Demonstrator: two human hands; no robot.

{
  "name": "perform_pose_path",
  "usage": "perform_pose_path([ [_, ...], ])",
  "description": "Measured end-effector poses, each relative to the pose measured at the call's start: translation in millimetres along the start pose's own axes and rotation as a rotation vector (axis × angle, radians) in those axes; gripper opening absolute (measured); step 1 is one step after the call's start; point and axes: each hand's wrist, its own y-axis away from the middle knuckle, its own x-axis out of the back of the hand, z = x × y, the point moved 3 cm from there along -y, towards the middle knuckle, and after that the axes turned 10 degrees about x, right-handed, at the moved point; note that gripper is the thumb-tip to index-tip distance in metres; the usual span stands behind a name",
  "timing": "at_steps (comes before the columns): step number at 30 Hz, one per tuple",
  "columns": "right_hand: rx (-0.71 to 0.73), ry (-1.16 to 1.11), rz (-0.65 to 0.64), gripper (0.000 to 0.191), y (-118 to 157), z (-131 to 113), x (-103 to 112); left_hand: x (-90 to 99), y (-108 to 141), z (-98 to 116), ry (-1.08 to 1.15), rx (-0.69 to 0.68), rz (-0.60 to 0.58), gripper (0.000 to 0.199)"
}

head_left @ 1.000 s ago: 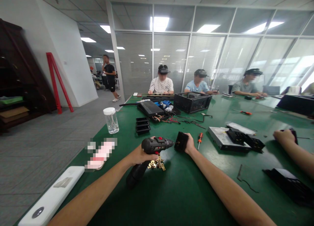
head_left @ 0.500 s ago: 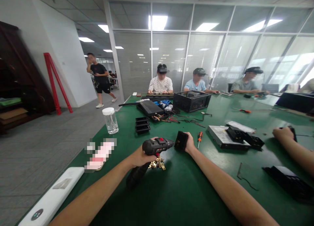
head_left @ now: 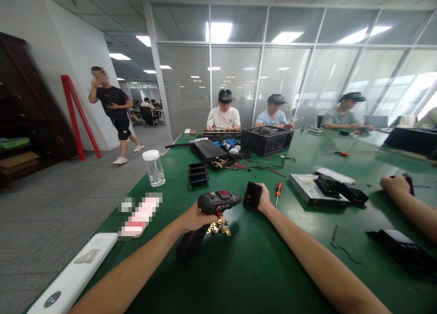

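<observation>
My left hand [head_left: 195, 219] is wrapped round the grip of a black cordless drill [head_left: 213, 203], its chuck pointing right. The drill's tip is at the face of a small black plastic part [head_left: 251, 195]; whether they touch I cannot tell. Gripping that part from its right side is my right hand [head_left: 264, 197], fingers mostly hidden behind it. Beneath the drill lies a heap of small brass-coloured brackets [head_left: 221, 226] on the green table. An orange-handled screwdriver [head_left: 278, 192] rests just right of my right hand.
Small black trays [head_left: 198, 174] and a clear jar [head_left: 154, 168] stand to the left. A black computer case [head_left: 267, 141] is farther back. To the right lie a silver drive [head_left: 309, 190] and a co-worker's hand [head_left: 398, 185]. A white device [head_left: 78, 268] lies along the left edge.
Both my hands, the drill and the black part stay nearly still. In the background a walking person has moved left and nearer.
</observation>
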Motion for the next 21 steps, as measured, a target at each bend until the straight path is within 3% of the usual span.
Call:
perform_pose_path([
  [16,0.005,0.008,0.095,0.019,3.3,-3.2,-1.6,0.9,-0.3,-0.4,-0.073,0.010,0.034,0.030],
  [21,0.017,0.019,0.057,0.020,2.3,-2.0,-0.8,0.0,0.9,2.0,-0.081,0.001,0.034,0.028],
])
